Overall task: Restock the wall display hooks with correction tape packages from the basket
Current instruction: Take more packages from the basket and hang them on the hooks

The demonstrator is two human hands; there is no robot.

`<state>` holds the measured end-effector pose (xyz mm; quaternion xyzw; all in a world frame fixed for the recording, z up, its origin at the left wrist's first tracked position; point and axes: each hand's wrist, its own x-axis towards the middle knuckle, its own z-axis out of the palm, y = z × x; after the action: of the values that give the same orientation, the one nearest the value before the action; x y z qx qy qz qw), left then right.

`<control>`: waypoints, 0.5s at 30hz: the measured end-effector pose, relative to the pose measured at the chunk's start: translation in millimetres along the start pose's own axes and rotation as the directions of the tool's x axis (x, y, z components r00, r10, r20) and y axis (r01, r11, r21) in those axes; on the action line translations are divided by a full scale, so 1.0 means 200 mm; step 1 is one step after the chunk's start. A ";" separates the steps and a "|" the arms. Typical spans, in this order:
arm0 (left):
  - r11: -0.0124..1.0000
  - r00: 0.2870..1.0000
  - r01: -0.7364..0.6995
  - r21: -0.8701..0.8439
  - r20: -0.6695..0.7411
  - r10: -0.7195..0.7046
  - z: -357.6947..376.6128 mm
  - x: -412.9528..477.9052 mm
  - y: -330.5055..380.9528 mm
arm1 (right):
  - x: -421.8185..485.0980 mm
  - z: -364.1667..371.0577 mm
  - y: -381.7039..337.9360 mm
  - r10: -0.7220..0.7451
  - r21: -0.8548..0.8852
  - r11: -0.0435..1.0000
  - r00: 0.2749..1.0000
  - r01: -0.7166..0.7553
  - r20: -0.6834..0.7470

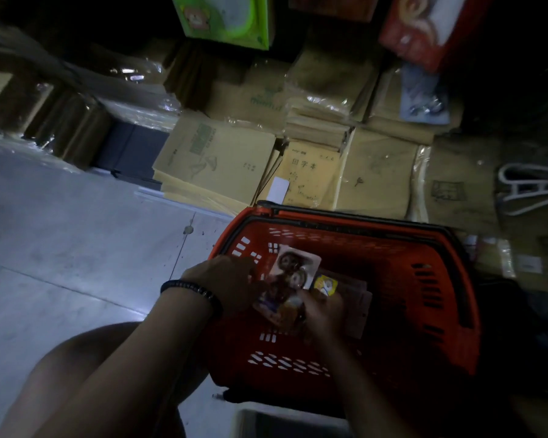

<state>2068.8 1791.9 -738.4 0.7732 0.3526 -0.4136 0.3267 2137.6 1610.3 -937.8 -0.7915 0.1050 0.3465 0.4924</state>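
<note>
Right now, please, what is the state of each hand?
Left hand: on the correction tape packages, grip cannot be told.
Right hand: closed, holding the same packages.

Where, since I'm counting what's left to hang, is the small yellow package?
Head view, lower centre: the yellow package is inside the red basket, just above the right hand and immediately right of the brown-printed package.

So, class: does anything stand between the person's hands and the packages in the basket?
Nothing visible: the left hand and right hand both touch the packages inside the red basket.
</note>
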 end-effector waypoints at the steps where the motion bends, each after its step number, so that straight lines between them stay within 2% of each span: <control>1: 1.000 1.000 -0.019 -0.010 -0.009 0.018 0.00 0.01 -0.01 | -0.05 -0.05 -0.07 -0.021 0.032 0.999 0.999 0.022 -0.023; 4: 1.000 0.999 -0.005 -0.005 -0.032 0.005 0.03 -0.01 -0.02 | -0.22 -0.20 -0.27 -0.083 0.124 0.988 0.994 0.091 -0.067; 7: 0.999 0.999 0.015 -0.051 -0.035 -0.017 0.08 -0.10 0.01 | -0.39 -0.33 -0.41 -0.086 0.222 0.970 0.995 0.096 -0.052; 8: 0.996 1.000 0.012 -0.084 -0.017 -0.014 0.10 -0.15 0.02 | -0.45 -0.37 -0.46 -0.117 0.250 0.960 0.992 0.123 -0.040; 10: 0.963 0.998 -0.057 -0.262 0.017 0.064 0.13 -0.23 0.03 | -0.58 -0.43 -0.57 -0.131 0.339 0.933 0.991 0.117 0.017; 11: 0.909 0.996 -0.083 -0.408 0.003 0.092 0.16 -0.27 0.03 | -0.64 -0.46 -0.61 -0.153 0.380 0.916 0.987 0.126 0.041; 12: 0.794 0.996 -0.078 -0.602 -0.011 0.089 0.19 -0.27 0.02 | -0.69 -0.49 -0.65 -0.175 0.412 0.900 0.984 0.142 0.042; 13: 0.647 0.995 -0.084 -0.758 -0.032 0.092 0.21 -0.33 0.05 | -0.75 -0.51 -0.70 -0.202 0.440 0.881 0.979 0.173 0.020; 15: 0.330 0.987 -0.115 -0.937 -0.070 0.146 0.23 -0.57 0.15 | -0.86 -0.55 -0.77 -0.209 0.523 0.830 0.977 0.195 -0.031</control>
<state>2027.6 1707.7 -654.4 0.4658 0.4584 -0.1191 0.7475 2137.5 1561.4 -686.8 -0.6295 0.1043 0.2617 0.7241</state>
